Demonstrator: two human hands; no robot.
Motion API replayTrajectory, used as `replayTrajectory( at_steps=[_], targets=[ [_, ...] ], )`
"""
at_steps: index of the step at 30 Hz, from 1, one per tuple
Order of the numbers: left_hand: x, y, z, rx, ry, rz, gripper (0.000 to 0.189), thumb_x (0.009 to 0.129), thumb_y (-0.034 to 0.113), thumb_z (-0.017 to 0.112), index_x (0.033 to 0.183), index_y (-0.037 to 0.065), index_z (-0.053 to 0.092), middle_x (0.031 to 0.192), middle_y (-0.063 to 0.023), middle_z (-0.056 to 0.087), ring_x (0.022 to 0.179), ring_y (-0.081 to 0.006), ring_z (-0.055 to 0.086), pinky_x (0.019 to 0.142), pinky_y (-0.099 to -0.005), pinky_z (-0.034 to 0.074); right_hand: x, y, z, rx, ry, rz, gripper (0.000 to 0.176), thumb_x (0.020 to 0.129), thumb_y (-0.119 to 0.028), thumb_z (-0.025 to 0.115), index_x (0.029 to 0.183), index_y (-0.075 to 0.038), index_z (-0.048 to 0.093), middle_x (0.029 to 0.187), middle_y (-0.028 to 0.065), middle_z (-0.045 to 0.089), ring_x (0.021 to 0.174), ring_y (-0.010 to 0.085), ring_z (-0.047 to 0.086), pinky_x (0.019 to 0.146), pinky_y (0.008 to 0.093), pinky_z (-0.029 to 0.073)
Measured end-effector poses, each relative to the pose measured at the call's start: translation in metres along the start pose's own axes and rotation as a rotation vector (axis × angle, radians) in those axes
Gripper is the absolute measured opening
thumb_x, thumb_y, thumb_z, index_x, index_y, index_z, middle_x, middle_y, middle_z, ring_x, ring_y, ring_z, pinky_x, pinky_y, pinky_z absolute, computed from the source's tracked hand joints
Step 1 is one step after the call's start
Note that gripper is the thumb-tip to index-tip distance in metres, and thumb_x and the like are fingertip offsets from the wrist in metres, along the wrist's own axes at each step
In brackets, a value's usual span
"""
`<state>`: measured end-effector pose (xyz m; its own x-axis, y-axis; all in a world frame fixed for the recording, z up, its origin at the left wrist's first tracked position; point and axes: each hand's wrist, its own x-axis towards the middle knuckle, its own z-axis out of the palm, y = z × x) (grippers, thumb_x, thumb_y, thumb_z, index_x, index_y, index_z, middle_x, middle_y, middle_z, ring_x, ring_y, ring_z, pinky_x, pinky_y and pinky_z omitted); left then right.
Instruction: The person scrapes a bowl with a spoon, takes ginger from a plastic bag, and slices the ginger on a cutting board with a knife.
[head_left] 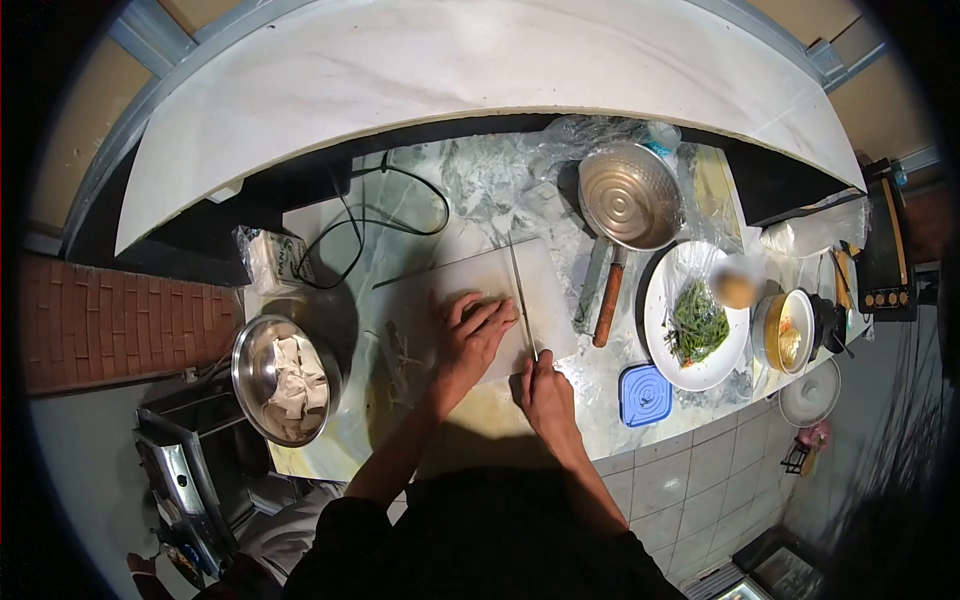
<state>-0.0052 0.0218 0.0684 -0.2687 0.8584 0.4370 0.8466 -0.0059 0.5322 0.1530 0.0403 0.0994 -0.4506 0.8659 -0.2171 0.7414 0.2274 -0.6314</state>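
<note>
My right hand [548,398] is wrapped round the handle of a kitchen knife [521,295], whose long blade points away from me across a white cutting board [552,310]. Just left of the blade, my left hand [474,345] presses down on the board with bent fingers. Whatever lies under those fingers is hidden; only a faint pale patch shows beyond them. Thin pale scraps [403,350] are on the board's left part.
Left of the board stands a steel bowl [240,375] with folded pale pieces [298,375]. To the right are a saucepan [630,195], a white plate [655,335] of green vegetables [700,322], a blue lid [645,395] and a food bowl [768,335]. A shelf [490,60] overhangs the back.
</note>
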Motion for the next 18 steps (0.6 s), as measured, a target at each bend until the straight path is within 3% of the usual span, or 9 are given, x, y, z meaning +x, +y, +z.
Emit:
replayTrajectory(
  at_steps=[2,6,8,18],
  targets=[
    [-0.0004,-0.0003,-0.0001,-0.003,-0.015,-0.014,0.036,0.078,0.012,0.073,0.114,0.011,0.069,0.102,-0.0036,0.068,0.105,-0.0295,0.054,0.091,-0.039,0.045,0.0012,-0.0004,-0.0011,-0.028,-0.074,-0.003,0.023,0.097,-0.017,0.046,0.102,0.005,0.045,0.066,0.0263,0.061,0.06,0.0451,0.061,0.054,0.051,0.049],
    [-0.0005,0.0,-0.0011,-0.023,-0.02,-0.005,0.036,0.079,0.011,0.072,0.115,0.01,0.068,0.105,-0.0046,0.068,0.105,-0.03,0.053,0.091,-0.0395,0.045,0.0009,-0.0023,-0.0001,-0.033,-0.072,-0.001,0.023,0.097,-0.017,0.046,0.102,0.006,0.045,0.065,0.0258,0.061,0.06,0.0448,0.061,0.054,0.051,0.049],
    [-0.0005,0.0001,-0.0014,-0.045,-0.025,-0.017,0.037,0.079,0.01,0.072,0.116,0.01,0.068,0.106,-0.0051,0.067,0.106,-0.0303,0.053,0.092,-0.0396,0.044,0.0,-0.004,0.0,0.051,0.004,-0.045,0.018,0.097,-0.014,0.045,0.092,0.003,0.043,0.06,0.0283,0.057,0.058,0.0483,0.058,0.05,0.053,0.044],
    [-0.0033,-0.0028,0.0004,-0.008,-0.046,-0.005,0.037,0.08,0.007,0.07,0.116,0.007,0.067,0.107,-0.0058,0.067,0.106,-0.0318,0.053,0.093,-0.0396,0.044,0.001,-0.001,0.0066,-0.006,-0.021,-0.033,0.019,0.098,-0.016,0.045,0.092,0.002,0.043,0.059,0.0271,0.057,0.057,0.0474,0.058,0.05,0.0522,0.046]
  ],
)
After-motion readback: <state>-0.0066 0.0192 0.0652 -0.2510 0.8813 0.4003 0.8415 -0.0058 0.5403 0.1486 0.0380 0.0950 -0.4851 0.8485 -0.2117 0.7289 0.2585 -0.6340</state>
